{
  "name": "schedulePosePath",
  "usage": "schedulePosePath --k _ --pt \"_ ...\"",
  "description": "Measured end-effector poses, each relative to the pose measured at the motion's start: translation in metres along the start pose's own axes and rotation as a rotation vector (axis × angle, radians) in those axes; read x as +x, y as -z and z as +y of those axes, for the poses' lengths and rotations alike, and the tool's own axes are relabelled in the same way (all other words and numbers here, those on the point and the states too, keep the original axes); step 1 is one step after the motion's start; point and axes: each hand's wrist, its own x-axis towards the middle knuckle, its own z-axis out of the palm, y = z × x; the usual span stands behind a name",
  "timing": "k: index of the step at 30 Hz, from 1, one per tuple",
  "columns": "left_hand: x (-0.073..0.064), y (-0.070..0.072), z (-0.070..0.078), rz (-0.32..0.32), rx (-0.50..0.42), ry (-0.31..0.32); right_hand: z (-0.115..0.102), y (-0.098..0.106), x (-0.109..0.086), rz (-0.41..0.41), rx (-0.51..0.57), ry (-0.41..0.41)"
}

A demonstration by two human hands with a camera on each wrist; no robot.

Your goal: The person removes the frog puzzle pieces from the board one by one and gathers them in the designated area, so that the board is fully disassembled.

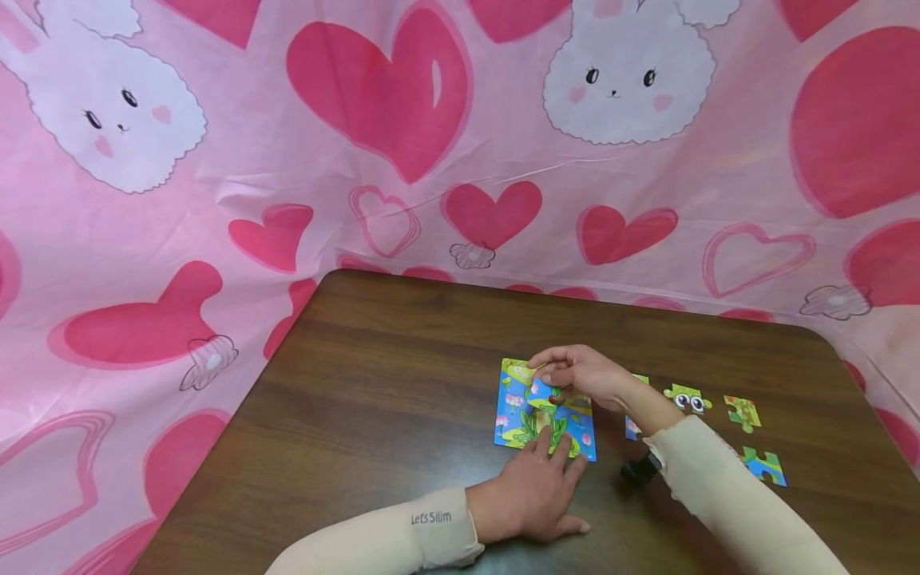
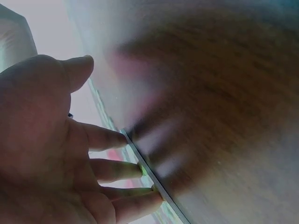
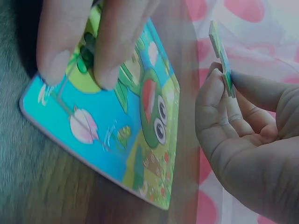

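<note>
A square puzzle board (image 1: 509,403) with a frog picture lies on the wooden table. The fingertips of my left hand (image 1: 535,497) rest on its near edge, fingers spread and nearly straight; the left wrist view has the board's thin edge (image 2: 154,176) right at those fingertips. Over the board, my right hand (image 1: 592,375) pinches a jigsaw piece (image 3: 223,58) between thumb and fingers. The right wrist view shows this piece edge-on, raised above the board. Printed on the board (image 3: 105,140) are a frog with big eyes and pink flowers.
To the right of the board lie several loose jigsaw pieces: one with frog eyes (image 1: 688,402), a green and red one (image 1: 744,412), a blue and green one (image 1: 767,465), and one partly behind the right forearm (image 1: 632,429). A pink heart-patterned cloth (image 1: 517,168) hangs behind the table (image 1: 345,415).
</note>
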Motion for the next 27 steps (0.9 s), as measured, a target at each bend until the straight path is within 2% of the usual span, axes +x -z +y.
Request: schedulePosePath --k 5,16,27 --pt "0.001 0.000 -0.001 -0.017 -0.014 -0.009 0.001 0.010 -0.010 0.026 0.016 -0.008" --pt "0.001 -0.002 -0.001 0.000 0.034 -0.012 0.008 0.034 -0.034 0.062 0.086 0.001" --pt "0.001 -0.001 0.000 -0.004 0.062 -0.008 0.020 0.060 -0.071 0.113 0.040 -0.012"
